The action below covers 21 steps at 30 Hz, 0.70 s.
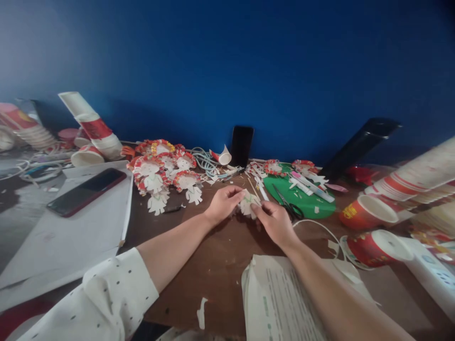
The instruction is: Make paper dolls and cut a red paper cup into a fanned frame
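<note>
Over the middle of the brown table, both hands pinch a small white paper cutout [248, 204] with jagged edges and green marks. My left hand [224, 203] grips its upper left edge between thumb and fingers. On its right side, my right hand [274, 219] has thumb and fingertips closed on the paper. Beyond the hands to the left lies a cluster of similar paper figures [154, 173] with red and yellow curled rims. A pair of dark scissors [292, 207] rests close to my right hand, partly on a green round mat [322, 207].
A phone [242, 146] stands against the blue wall; another phone [87, 192] lies on a white box [103, 237] at left. Red paper cups [369, 211] and a power strip [432, 270] are at right. Printed papers [275, 298] lie under my right forearm. Cables [206, 161] run behind.
</note>
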Tool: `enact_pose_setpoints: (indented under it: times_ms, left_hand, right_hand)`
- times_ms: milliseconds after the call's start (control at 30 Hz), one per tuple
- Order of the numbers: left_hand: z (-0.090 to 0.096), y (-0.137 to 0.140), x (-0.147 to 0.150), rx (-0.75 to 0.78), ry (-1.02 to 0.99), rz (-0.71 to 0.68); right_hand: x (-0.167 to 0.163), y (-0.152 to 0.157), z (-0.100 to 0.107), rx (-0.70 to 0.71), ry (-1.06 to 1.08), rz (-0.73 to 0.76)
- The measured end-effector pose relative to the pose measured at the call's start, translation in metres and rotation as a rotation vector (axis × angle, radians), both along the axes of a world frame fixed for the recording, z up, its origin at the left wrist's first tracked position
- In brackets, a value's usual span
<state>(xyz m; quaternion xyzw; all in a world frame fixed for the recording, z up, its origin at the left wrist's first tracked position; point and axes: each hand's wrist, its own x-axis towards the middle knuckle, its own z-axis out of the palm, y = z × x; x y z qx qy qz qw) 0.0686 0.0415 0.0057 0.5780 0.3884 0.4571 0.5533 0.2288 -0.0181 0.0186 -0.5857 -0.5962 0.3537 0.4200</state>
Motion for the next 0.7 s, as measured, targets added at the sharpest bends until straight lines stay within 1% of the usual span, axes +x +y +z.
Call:
enact_pose_setpoints:
  times_ms: [233,333,400,467,533,600,633,700]
  left_hand:
    - [0.002,-0.004,0.002,0.094,0.044,0.061]
    - [0.003,-0.004,0.001,0.117,0.066,0.084]
    - [0.003,-0.003,-0.001,0.135,0.094,0.143]
    - [0.003,0.0,-0.003,0.173,0.149,0.236]
    - [0.003,0.003,-0.004,0.192,0.197,0.324]
    - [0.003,0.006,-0.004,0.172,0.211,0.379]
    - [0.003,0.008,-0.004,0.153,0.207,0.392]
    - [0.002,0.01,-0.004,0.126,0.201,0.404]
  right_hand:
    - [-0.006,-0.003,-0.006,0.06,-0.166,0.034]
    - [-0.006,-0.003,-0.009,0.083,-0.202,0.043]
    - [-0.003,-0.001,-0.006,0.107,-0.201,0.019]
    - [0.004,0.006,0.002,0.14,-0.217,-0.032]
    - [0.018,0.021,0.016,0.153,-0.296,-0.09]
    - [0.039,0.046,0.033,0.096,-0.382,-0.137]
    - [0.052,0.061,0.041,0.074,-0.416,-0.184]
    - [0.079,0.095,0.053,0.074,-0.449,-0.332]
